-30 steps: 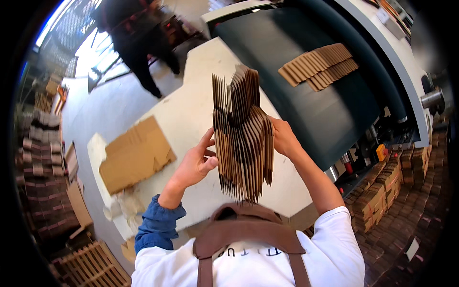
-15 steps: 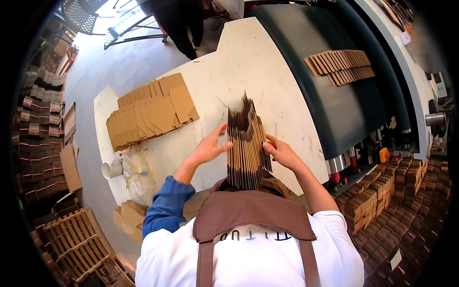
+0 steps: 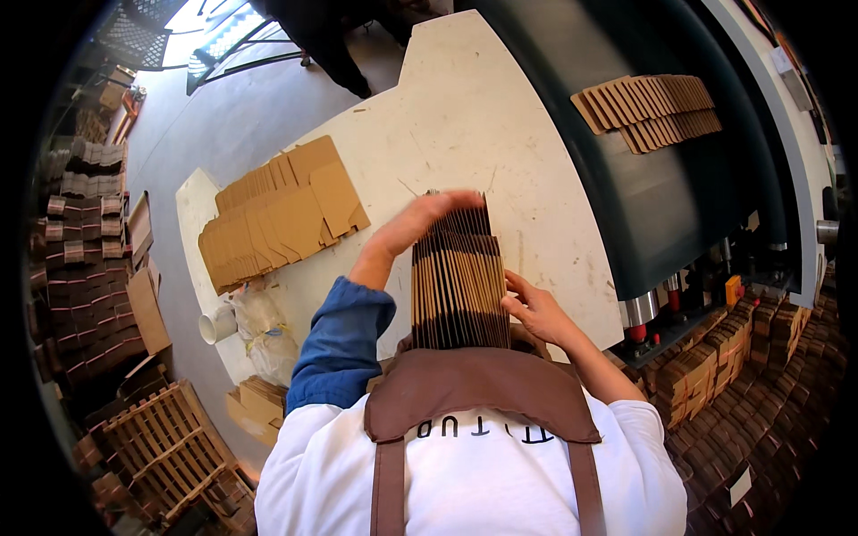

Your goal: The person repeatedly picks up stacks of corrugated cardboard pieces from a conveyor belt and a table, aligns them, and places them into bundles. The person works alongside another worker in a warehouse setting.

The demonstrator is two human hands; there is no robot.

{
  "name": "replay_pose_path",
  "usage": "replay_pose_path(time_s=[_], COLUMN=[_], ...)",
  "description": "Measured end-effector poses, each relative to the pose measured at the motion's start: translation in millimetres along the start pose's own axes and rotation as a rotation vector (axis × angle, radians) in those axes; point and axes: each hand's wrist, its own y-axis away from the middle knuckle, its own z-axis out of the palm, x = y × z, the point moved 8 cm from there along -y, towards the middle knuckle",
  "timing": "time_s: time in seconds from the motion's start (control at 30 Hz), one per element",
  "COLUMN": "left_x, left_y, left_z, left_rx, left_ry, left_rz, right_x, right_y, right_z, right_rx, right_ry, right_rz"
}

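A bundle of flat cardboard box blanks (image 3: 458, 286) stands on edge against the front of my brown apron, on the near side of the white table (image 3: 474, 116). My left hand (image 3: 438, 210) reaches across its far edge, fingers stretched flat along the tops and slightly blurred. At the bundle's right side is my right hand (image 3: 541, 313), its fingers apart and lightly bent, the tips at or near the outermost blank. Neither hand grips anything. The bundle's lower end is hidden behind the apron.
Fanned cardboard blanks (image 3: 277, 214) lie on the table's left, near a clear plastic bag (image 3: 268, 335) and a white tube (image 3: 217, 325). To the right, a dark conveyor belt (image 3: 617, 205) carries more blanks (image 3: 648, 109). Another person (image 3: 331, 45) stands beyond the table. A wooden pallet (image 3: 174, 447) is lower left.
My left hand has moved from the bundle's left side up and over its far edge. The blanks' uneven tops now sit more level. The right hand stays at the right side, slightly lower.
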Motion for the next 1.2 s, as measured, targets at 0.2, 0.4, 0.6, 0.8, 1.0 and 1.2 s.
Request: replay_pose_path(time_s=[0.2,0.4,0.6,0.8,1.0,1.2], left_x=[-42,-132,-91,-27,-17,-47], left_y=[119,143,123,154,144,92], left_z=[-27,-1,24,15,44,116], left_rx=[0.484,0.474,0.510,0.724,0.745,0.742], left_ry=[-0.438,-0.216,-0.093,-0.680,-1.086,-1.244], left_rz=[0.152,0.196,0.346,0.353,0.133,0.020], right_x=[14,9,-4,-1,57,140], right_y=[-8,-22,-25,-30,-43,-37], right_z=[-3,12,35,58,74,-19], right_rx=[0.017,0.090,0.144,0.002,-0.087,0.299], right_ry=[-0.052,0.042,-0.121,-0.512,-1.005,-0.468], right_rz=[-0.001,-0.014,-0.019,-0.076,0.086,0.154])
